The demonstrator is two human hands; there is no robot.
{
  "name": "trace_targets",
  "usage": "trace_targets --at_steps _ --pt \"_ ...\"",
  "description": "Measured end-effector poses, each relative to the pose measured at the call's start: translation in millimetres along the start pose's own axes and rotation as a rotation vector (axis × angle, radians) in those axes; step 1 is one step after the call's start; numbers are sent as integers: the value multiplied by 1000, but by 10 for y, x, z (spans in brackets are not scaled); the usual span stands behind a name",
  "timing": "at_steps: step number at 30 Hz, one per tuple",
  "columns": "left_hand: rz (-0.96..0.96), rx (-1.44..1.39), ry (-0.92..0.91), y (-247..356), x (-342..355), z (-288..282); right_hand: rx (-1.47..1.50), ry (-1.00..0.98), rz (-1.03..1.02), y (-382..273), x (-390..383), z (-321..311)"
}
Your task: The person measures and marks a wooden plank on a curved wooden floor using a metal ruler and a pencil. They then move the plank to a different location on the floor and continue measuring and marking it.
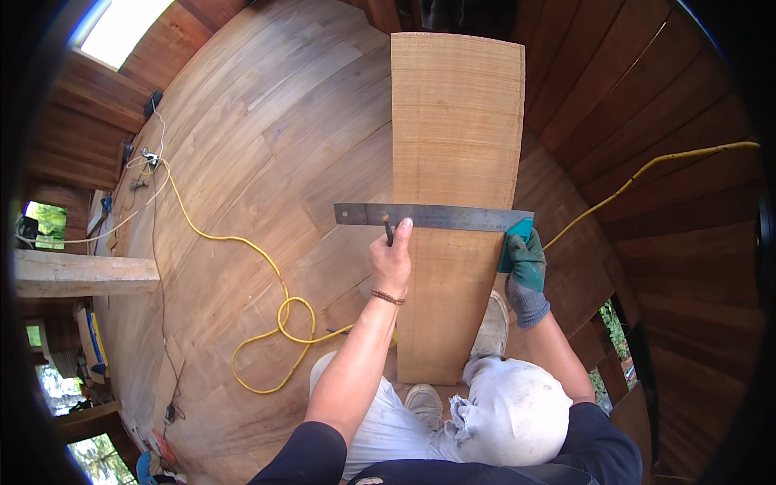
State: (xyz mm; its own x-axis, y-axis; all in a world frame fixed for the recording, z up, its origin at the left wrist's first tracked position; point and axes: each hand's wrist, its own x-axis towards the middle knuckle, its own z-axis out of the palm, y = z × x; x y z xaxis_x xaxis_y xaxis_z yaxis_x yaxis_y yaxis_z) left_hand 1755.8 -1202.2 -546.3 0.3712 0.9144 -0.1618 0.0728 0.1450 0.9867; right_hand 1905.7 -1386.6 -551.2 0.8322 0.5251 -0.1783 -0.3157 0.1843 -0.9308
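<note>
A wide wooden plank (457,121) stretches away from my feet, its near end by my shoes. Across it lies a try square (440,216) with a steel blade and a green stock. My right hand (527,263), in a green and grey glove, grips the stock against the plank's right edge. Bare, with a beaded bracelet on the wrist, my left hand (392,257) is closed around a dark pencil (388,230) near the plank's left edge. Its thumb rests at the blade's lower edge. The pencil's tip points up over the blade.
A yellow extension cord (267,255) loops over the wooden floor (242,162) on the left. Another yellow cord (647,166) runs along the plank wall (687,242) at right. A pale beam (89,273) juts in from the left, below a power strip (150,158).
</note>
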Motion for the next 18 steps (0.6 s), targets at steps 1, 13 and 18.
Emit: trace_targets --at_steps 1,13,18 --pt "18 14 -8 -20 18 -5 17 -19 3 -1 -4 12" --pt "-27 12 -42 92 -17 -14 19 -48 15 -13 -34 21" --pt "1 -41 -34 146 -26 3 -87 -47 24 -31 28 -44"
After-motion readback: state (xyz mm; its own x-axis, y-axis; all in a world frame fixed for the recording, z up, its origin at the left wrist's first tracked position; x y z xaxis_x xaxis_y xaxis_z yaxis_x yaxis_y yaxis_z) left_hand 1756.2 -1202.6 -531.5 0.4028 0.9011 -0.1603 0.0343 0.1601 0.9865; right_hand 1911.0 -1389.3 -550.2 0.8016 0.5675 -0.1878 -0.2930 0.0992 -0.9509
